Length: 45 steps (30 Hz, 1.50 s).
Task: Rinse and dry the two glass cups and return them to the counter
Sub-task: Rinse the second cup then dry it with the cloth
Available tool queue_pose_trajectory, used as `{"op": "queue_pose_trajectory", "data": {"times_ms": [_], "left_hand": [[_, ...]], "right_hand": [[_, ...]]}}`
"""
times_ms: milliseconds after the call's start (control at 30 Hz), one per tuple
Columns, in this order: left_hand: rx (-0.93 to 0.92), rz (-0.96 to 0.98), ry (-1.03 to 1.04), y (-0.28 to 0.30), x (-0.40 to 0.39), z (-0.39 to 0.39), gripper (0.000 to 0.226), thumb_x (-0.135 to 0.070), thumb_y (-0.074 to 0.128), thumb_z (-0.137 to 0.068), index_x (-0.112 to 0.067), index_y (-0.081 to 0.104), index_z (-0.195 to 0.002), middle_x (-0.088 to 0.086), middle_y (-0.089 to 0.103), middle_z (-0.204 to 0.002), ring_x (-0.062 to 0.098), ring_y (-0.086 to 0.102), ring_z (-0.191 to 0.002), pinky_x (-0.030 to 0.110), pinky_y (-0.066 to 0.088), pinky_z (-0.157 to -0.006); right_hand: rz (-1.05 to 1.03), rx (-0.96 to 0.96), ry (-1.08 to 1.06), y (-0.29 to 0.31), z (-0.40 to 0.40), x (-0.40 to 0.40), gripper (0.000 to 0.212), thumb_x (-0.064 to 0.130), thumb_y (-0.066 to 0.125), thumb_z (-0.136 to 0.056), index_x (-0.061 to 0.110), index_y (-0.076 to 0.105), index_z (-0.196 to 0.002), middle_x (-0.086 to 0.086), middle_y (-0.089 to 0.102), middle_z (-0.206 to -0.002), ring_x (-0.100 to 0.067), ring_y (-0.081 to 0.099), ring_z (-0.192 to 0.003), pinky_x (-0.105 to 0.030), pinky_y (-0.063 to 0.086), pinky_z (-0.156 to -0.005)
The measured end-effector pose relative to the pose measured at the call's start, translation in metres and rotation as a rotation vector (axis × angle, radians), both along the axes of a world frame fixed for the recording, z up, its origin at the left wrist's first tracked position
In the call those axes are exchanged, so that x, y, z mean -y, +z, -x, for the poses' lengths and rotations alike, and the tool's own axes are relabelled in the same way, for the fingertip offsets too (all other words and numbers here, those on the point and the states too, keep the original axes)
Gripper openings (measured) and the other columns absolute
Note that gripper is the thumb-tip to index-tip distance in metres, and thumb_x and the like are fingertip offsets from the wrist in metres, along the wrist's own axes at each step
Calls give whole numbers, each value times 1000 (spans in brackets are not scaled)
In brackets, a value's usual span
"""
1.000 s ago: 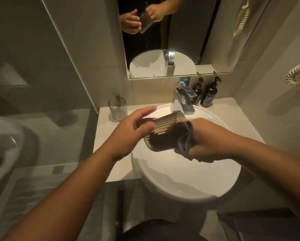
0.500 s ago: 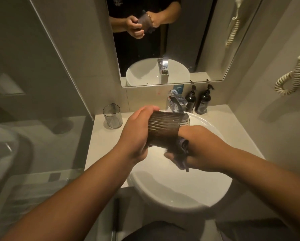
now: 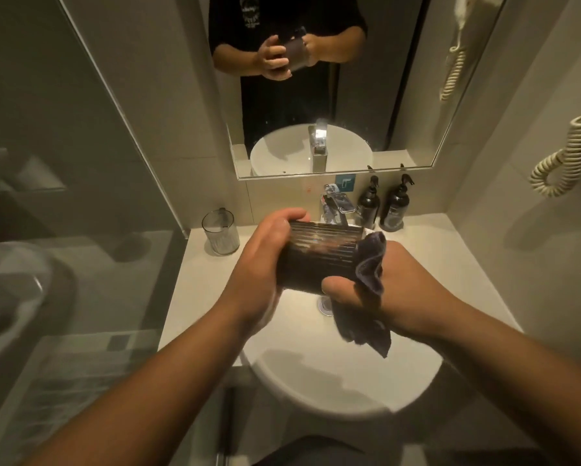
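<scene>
A ribbed glass cup (image 3: pixel 319 257) lies on its side above the white basin (image 3: pixel 343 375), its mouth turned to the right. My left hand (image 3: pixel 262 260) grips its closed end, fingers curled over the top. My right hand (image 3: pixel 383 290) holds a dark cloth (image 3: pixel 369 267) against the cup's mouth, thumb under the glass; part of the cloth hangs down below the hand. The second glass cup (image 3: pixel 220 232) stands upright on the counter (image 3: pixel 195 284) at the back left, apart from both hands.
A chrome faucet (image 3: pixel 337 206) stands behind the basin, with two dark pump bottles (image 3: pixel 381 207) to its right. A mirror (image 3: pixel 316 95) covers the wall above. A glass shower partition (image 3: pixel 121 136) borders the counter on the left. A coiled cord (image 3: pixel 564 156) hangs on the right wall.
My left hand went from open fingers beside the cup to a full grip on its closed end. The cup turned more level, and the cloth shifted round its mouth.
</scene>
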<state>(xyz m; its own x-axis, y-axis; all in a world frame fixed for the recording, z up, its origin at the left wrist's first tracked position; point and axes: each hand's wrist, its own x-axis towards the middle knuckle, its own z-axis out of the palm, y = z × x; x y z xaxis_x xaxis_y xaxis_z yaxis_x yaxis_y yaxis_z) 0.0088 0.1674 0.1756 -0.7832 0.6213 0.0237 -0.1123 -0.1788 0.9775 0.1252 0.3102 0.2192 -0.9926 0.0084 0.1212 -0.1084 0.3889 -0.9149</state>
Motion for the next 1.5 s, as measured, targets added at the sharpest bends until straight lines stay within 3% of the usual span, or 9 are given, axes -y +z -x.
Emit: {"op": "queue_pose_trajectory", "data": {"times_ms": [167,333,467,600,900,1200,1333,1433,1500], "left_hand": [[199,53,-53,26,-8,-3,41,-58,52,-86,-26,78,-92,6,77,-91,18,74,-83,33,59,-63],[-14,-98,102,26,-14,-3,25,-39,52,-89,-30,75,-84,-1,72,-85,17,70,-83,29,57,-64],[-188,-153,133,23,-10,-4,29,-47,50,-88,-31,72,-97,6,70,-100,26,68,-94,34,56,-74],[-277,-188,167,19,-7,-11,29,-46,48,-90,-32,69,-103,5,69,-106,29,67,-100,36,56,-78],[68,12,-71,46,-2,-9,35,-52,48,-89,-29,72,-98,6,71,-100,25,67,-98,36,58,-68],[-289,-96,88,35,-3,-11,31,-53,45,-91,-35,66,-107,7,66,-107,29,66,-101,37,56,-78],[-454,-166,75,29,2,-11,31,-48,44,-90,-36,59,-115,5,63,-118,33,64,-109,36,58,-81],[-374,-104,-32,32,7,-5,36,-54,45,-87,-40,60,-117,8,60,-128,34,62,-115,46,58,-85],[-111,-55,-158,43,9,0,48,-67,45,-83,-40,66,-117,10,62,-129,31,64,-115,46,59,-80]], "right_hand": [[-728,-168,101,8,-1,-4,15,27,58,-76,13,65,-77,-3,65,-71,-26,59,-65,-30,46,-56],[-505,-260,26,7,-3,3,8,16,65,-75,12,67,-82,14,58,-66,-6,54,-59,-7,38,-53],[-220,-178,-58,2,-8,8,13,17,69,-83,26,62,-88,16,63,-60,-5,62,-49,-17,53,-46],[-105,-171,-81,5,-10,10,24,29,71,-80,48,60,-89,15,67,-87,-8,67,-74,-6,49,-57],[-903,-254,82,22,-8,1,18,-4,81,-61,5,67,-68,-12,65,-68,-29,60,-61,-23,37,-61],[-219,-159,-124,26,-16,21,20,34,70,-80,48,59,-88,36,63,-75,11,63,-73,-2,45,-64],[163,-175,-323,30,-13,31,32,35,68,-82,40,69,-51,11,64,-52,30,50,-58,-14,43,-85],[-168,-255,-214,33,-15,23,20,34,70,-68,40,64,-86,42,57,-58,28,53,-63,2,39,-58],[-548,-262,-53,36,-12,17,12,29,70,-76,36,60,-76,26,63,-65,0,63,-58,-11,49,-54]]}}
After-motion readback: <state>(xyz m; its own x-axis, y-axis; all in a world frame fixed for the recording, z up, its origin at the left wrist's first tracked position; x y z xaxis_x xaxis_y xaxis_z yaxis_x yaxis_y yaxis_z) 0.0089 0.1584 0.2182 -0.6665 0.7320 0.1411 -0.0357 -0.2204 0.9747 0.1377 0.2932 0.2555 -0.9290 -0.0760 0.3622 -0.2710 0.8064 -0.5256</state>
